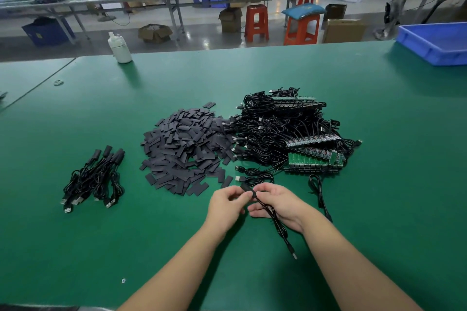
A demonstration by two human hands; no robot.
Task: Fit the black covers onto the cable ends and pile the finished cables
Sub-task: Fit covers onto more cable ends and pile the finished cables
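My left hand [227, 203] and my right hand [275, 203] meet over the green table [75, 247], both pinching one black cable [274, 221] near its upper end. A black cover [246, 188] sits at that end between my fingertips. The cable's USB plug [293, 254] hangs toward me. A heap of flat black covers [184, 149] lies ahead. To its right is a tangle of black cables with green circuit boards [290, 134]. A small pile of finished cables [94, 179] lies at the left.
A white bottle [120, 48] stands at the table's far edge. A blue plastic bin [437, 43] sits at the far right. A loose cable [319, 192] lies right of my hands. Orange stools, cardboard boxes and long benches fill the room beyond.
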